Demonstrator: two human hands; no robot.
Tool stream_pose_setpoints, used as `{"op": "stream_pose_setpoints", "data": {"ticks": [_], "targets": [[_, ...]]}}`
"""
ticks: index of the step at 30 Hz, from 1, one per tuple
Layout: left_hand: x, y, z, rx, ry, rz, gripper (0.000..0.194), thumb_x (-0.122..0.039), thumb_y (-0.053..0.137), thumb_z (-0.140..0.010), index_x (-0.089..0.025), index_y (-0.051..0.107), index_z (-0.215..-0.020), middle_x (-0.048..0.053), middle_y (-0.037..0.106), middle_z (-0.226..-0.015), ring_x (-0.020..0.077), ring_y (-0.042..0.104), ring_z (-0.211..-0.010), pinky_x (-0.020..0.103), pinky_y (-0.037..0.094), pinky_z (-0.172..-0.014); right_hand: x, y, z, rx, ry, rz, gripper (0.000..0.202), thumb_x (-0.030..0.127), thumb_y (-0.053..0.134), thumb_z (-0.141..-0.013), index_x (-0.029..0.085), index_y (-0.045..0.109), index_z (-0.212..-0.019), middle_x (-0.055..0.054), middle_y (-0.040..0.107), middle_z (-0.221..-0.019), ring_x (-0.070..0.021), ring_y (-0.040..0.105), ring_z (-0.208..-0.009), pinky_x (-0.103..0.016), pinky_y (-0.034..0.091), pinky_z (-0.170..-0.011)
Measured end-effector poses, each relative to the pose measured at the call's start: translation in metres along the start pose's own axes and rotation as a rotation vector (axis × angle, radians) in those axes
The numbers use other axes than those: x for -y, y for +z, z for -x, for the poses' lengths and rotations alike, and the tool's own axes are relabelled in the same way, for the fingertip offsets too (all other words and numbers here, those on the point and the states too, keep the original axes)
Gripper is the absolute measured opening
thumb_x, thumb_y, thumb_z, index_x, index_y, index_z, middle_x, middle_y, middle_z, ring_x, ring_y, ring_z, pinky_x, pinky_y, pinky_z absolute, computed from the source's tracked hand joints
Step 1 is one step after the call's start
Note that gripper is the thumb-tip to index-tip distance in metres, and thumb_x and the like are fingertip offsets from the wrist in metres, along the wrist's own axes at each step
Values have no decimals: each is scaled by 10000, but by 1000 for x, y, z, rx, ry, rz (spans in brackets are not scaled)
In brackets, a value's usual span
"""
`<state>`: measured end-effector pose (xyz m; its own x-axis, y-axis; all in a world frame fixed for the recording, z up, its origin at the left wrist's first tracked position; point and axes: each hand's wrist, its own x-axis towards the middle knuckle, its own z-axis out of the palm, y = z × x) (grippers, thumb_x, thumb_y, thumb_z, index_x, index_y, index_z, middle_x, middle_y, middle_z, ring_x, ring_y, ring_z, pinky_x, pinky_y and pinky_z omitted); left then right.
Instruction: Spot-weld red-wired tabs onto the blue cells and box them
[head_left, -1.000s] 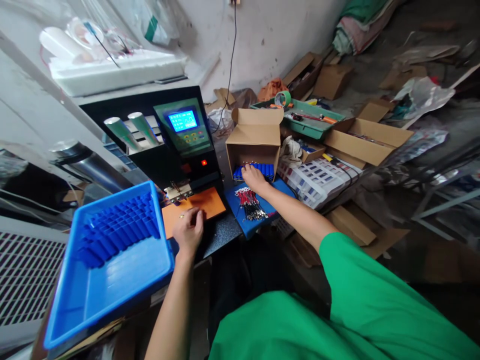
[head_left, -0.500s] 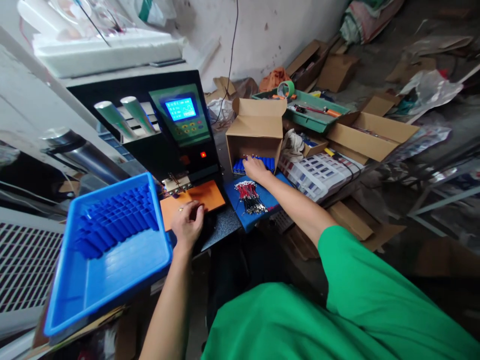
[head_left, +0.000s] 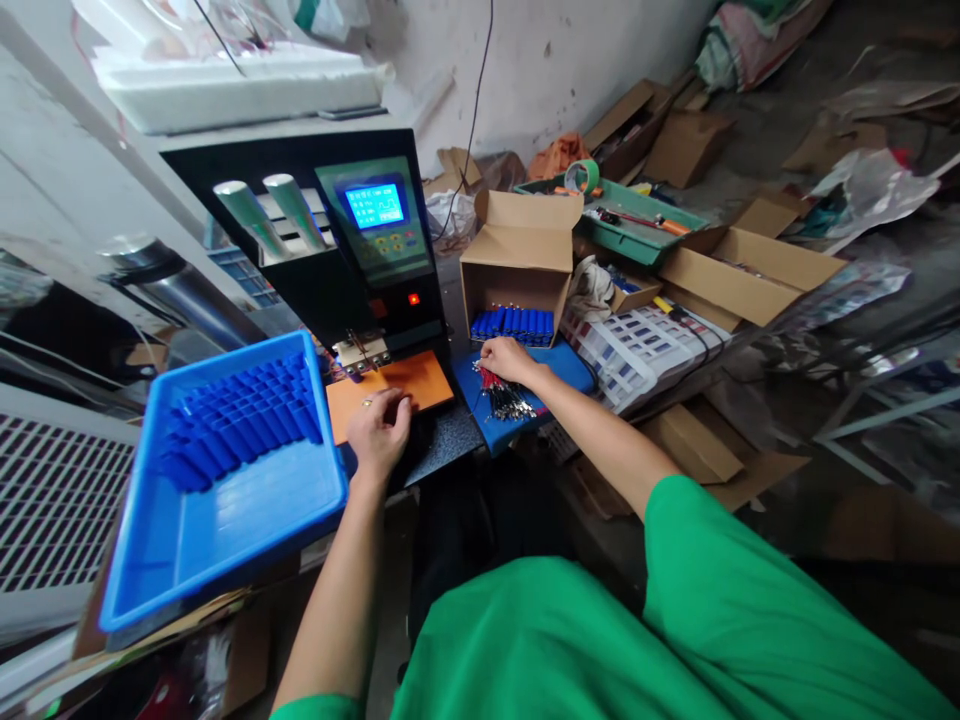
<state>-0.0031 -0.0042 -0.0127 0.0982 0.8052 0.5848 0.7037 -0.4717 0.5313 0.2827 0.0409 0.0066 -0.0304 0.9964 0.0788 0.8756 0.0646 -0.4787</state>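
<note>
Welder machine (head_left: 352, 250) is my landmark, black, screen lit. Blue tray (head_left: 225, 480) left of it, cells stacked at far end, within reach. Open carton (head_left: 517, 270) right of it, blue cells (head_left: 514, 322) inside. Orange plate (head_left: 394, 385) at its foot: my left hand (head_left: 379, 432) flat there, fingers loosely curled, holding nothing, steadying. My right hand (head_left: 508, 358) right of plate, fingertips pinching at wire leads (head_left: 504, 395) on blue pad (head_left: 525, 385).

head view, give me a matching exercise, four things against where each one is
Things:
1. left hand
2. right hand
3. blue cells
4. tape roll

Places:
A. in the green tray
B. on the red wire bundle
C. in the open cardboard box
D. at the orange plate

Pairs: 1-D, 2-B, 3-C, 4-A
</note>
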Motion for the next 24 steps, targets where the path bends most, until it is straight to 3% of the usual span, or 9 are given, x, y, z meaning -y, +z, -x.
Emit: {"op": "stream_pose_setpoints", "data": {"ticks": [8,16,21,24], "targets": [[-2,0,0,-12,5,0,261,-425,582,-909,-198,705,-950,84,735,-919,213,686,-838,340,509,-779,-3,-1,2,-92,32,-178,117,192,669,-850,136,761,-804,-55,750,-800,-165,657,-777,-243,438,-737],[-7,-4,-3,8,-121,130,267,-439,617,-864,-201,715,-935,61,724,-860,177,647,-730,312,502,-692,2,-42,11,-239,-59,-500,173,305,698,-802,138,735,-782,-26,709,-730,-151,610,-699,-260,435,-682],[-37,-13,-2,4,-247,373,339,-482,637,-854,-195,734,-1006,62,735,-933,158,628,-737,296,509,-687,28,-54,36,-256,-163,-660,206,356,708,-792,151,728,-795,-32,707,-750,-147,588,-687,-268,441,-660],[-61,-13,0,85,-282,479,352,-497,682,-824,-195,752,-992,62,734,-908,169,636,-755,293,497,-678,45,-49,48,-217,-175,-719,236,394,715,-791,158,726,-800,-26,693,-726,-141,569,-647,-267,436,-626]]}}
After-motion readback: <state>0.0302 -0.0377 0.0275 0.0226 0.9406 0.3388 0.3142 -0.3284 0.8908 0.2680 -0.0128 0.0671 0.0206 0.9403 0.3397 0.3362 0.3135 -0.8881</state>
